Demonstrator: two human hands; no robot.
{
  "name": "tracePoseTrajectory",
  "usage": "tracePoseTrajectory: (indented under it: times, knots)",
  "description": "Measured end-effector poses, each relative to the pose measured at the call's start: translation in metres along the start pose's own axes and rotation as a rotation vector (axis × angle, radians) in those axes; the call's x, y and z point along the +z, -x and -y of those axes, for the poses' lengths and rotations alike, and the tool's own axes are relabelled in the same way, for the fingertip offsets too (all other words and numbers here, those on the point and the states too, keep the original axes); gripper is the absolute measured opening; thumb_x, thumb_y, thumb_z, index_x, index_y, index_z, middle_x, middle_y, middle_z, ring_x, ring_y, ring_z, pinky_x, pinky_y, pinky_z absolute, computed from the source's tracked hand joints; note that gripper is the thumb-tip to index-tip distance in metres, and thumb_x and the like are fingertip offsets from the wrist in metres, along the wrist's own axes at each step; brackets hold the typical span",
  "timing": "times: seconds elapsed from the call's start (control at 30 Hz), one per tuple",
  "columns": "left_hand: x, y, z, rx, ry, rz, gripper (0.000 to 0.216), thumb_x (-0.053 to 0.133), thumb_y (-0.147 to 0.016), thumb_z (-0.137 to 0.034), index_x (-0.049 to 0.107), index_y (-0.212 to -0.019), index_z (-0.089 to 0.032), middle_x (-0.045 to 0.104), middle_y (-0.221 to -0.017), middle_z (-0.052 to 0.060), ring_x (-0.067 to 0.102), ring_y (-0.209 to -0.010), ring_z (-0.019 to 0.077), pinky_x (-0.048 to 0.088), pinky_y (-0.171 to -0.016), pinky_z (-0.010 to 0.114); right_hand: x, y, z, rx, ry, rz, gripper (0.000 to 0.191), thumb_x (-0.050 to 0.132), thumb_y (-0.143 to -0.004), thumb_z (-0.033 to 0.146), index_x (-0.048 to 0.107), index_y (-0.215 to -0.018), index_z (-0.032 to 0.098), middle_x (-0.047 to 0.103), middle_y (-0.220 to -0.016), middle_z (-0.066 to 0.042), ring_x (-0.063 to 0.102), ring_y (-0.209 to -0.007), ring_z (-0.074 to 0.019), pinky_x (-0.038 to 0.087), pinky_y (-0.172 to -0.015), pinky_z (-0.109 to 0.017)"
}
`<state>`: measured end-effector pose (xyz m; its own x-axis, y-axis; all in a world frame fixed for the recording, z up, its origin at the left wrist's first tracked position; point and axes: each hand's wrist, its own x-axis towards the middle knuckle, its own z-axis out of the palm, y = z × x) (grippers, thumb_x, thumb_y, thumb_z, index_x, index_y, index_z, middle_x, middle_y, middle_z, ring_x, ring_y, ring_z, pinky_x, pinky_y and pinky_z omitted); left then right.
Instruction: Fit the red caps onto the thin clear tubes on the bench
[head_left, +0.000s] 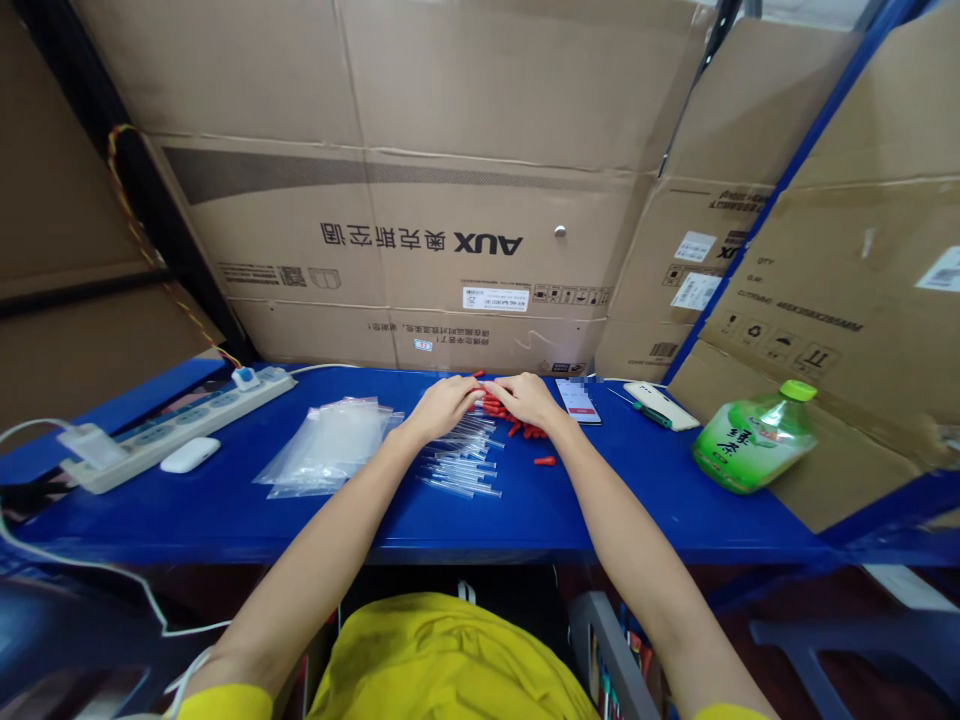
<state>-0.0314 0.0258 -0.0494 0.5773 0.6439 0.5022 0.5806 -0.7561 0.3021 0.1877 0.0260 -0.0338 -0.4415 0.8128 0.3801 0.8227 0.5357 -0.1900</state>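
Observation:
My left hand (448, 405) and my right hand (529, 400) reach over a heap of small red rubber bulbs (493, 404), their fingertips almost meeting. The fingers of both hands are stretched out and curved across the heap, touching the bulbs; the fingertips are partly hidden. Below my left hand, clear thin tubes (459, 470) lie side by side in a loose pile. More bulbs sit under and beside my right hand, and one loose red bulb (545, 461) is apart from them. Clear zip bags (326, 450) are stacked left of the tubes.
The blue table (630, 510) backs onto cardboard panels (420, 180). A power strip (187, 420) and a white case (190, 455) are at left. To the right lie a phone (578, 402), a green screwdriver (651, 412), a cream-coloured flat object (667, 405) and a green bottle (754, 440).

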Motion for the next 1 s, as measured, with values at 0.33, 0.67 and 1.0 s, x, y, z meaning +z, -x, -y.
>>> tracePoseTrajectory:
  times: [0.33, 0.67, 1.0]
  knots:
    - [-0.018, 0.001, -0.026, -0.086, 0.613, 0.067, 0.051, 0.041, -0.105, -0.061, 0.049, -0.078, -0.018, 0.048, -0.074, -0.001, 0.040, -0.068, 0.0126, 0.036, -0.067, 0.027, 0.013, -0.003, 0.009, 0.079, -0.561, -0.274, 0.072, 0.034, -0.097, 0.076, 0.027, -0.048, 0.023, 0.025, -0.047, 0.004, 0.024, -0.048, -0.0090, 0.017, -0.056, -0.030]
    - [0.003, -0.004, -0.039, -0.163, 1.097, -0.098, 0.056, 0.052, -0.097, -0.072, 0.040, -0.075, -0.021, 0.033, -0.067, -0.004, 0.036, -0.065, 0.0123, 0.042, -0.068, 0.028, 0.023, -0.011, 0.037, 0.181, -1.147, -0.162, 0.075, 0.046, -0.084, 0.089, 0.022, -0.051, 0.027, 0.018, -0.048, 0.007, 0.017, -0.047, -0.0078, 0.020, -0.048, -0.026]
    - [-0.018, -0.004, -0.014, -0.163, 0.397, 0.054, 0.049, 0.047, -0.102, -0.053, 0.050, -0.068, -0.017, 0.046, -0.065, -0.002, 0.038, -0.062, 0.0117, 0.028, -0.063, 0.027, -0.010, 0.000, 0.019, 0.214, 0.174, -0.222, 0.060, 0.040, -0.107, 0.047, 0.080, -0.075, 0.015, 0.076, -0.073, -0.013, 0.071, -0.078, -0.0203, 0.039, -0.070, -0.027]
